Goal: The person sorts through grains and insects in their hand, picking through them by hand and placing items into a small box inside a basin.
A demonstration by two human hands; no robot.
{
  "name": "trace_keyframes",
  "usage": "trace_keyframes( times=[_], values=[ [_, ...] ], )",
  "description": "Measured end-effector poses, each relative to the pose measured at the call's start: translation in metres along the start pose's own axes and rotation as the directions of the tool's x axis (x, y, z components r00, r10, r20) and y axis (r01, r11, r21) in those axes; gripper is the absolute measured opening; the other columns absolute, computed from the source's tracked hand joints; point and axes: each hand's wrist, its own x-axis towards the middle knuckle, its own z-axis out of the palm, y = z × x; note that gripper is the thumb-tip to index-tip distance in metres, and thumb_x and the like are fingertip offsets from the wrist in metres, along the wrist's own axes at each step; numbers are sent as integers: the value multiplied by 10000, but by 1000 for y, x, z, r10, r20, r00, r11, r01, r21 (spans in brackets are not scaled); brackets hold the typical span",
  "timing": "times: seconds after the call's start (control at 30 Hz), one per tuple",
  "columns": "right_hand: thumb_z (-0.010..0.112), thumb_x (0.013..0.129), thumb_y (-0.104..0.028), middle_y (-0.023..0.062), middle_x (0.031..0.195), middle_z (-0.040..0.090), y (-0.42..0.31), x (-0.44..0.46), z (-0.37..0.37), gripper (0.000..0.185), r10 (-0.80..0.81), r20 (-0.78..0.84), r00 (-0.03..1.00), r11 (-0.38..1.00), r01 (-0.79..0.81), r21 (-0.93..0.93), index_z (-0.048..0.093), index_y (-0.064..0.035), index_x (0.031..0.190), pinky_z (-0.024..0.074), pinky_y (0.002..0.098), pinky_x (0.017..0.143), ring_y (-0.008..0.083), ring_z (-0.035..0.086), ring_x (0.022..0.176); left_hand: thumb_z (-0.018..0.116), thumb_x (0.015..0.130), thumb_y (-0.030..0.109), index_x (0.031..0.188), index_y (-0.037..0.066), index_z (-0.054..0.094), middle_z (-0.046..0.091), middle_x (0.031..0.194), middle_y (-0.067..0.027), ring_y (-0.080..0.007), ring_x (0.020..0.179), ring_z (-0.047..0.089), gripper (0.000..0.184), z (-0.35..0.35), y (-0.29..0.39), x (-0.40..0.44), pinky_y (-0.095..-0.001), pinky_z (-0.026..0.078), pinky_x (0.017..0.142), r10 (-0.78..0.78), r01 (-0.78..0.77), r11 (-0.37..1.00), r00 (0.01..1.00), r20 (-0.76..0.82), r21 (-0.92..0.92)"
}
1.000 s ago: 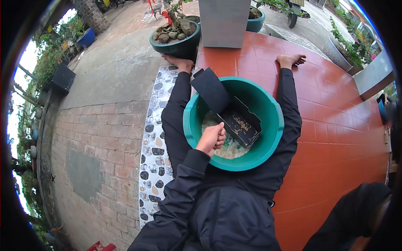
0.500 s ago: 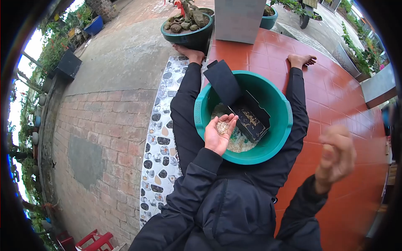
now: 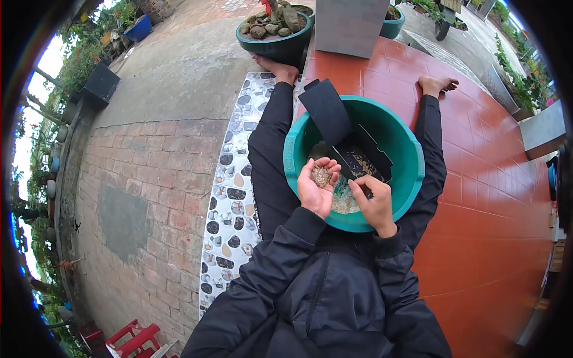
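Note:
Palm up, my left hand (image 3: 316, 196) is cupped around a small heap of pale brown rice grains (image 3: 320, 176). It is held over the left part of a green plastic basin (image 3: 413, 158) between my legs. My right hand (image 3: 378, 206) is just to its right, above the basin's near side, with fingers curled and thumb close to the index finger. Whether anything is pinched there is too small to see. An opened black box (image 3: 327, 113) leans in the basin, with yellowish-brown grains (image 3: 362, 162) inside it. Whitish grains (image 3: 345, 203) lie on the basin's bottom, partly hidden by my hands.
My legs stretch out on both sides of the basin. Red floor tiles (image 3: 477, 238) lie to the right, a pebble-patterned strip (image 3: 230, 227) to the left. A potted plant (image 3: 274, 45) and a grey pillar (image 3: 343, 27) stand ahead. A red plastic stool (image 3: 134, 340) is at bottom left.
My right hand has swung in from the far right to the basin, beside my left hand. The left hand stays cupped around the grains. The view has shifted slightly.

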Motion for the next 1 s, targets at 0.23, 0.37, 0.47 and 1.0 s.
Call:
trace_keyframes(
  times=[0.23,0.37,0.47,1.0],
  values=[
    [678,885,-85,60,661,601,2,0,0,148,32,15,999,999,-32,-1,627,21,795,435,254,534,118,570,563,450,995,237,870,-7,635,683,996,-158,-321,1043,653,331,0,3,0,-358,566,871,-20,55,973,987,158,-226],
    [676,888,-90,58,655,603,1,1,1,152,47,13,999,999,-47,-10,629,22,798,432,254,532,110,565,563,450,997,231,895,-9,640,686,1012,-156,-307,1025,657,323,-2,5,1,-349,569,848,-47,75,962,993,111,-263],
    [678,887,-90,60,653,601,3,1,2,151,39,12,999,999,-39,-29,630,22,799,429,256,531,111,558,558,452,1000,231,924,-9,646,687,1035,-152,-293,1008,660,318,-8,7,4,-336,573,825,-63,95,951,991,118,-293],
    [679,881,-84,70,677,621,3,3,2,136,61,64,996,998,-59,-35,639,33,825,444,257,552,122,569,577,378,1031,178,1138,-85,595,611,1236,-211,-383,1302,487,358,3,9,-1,-452,453,1091,-2,157,891,940,342,-427]
  ],
)
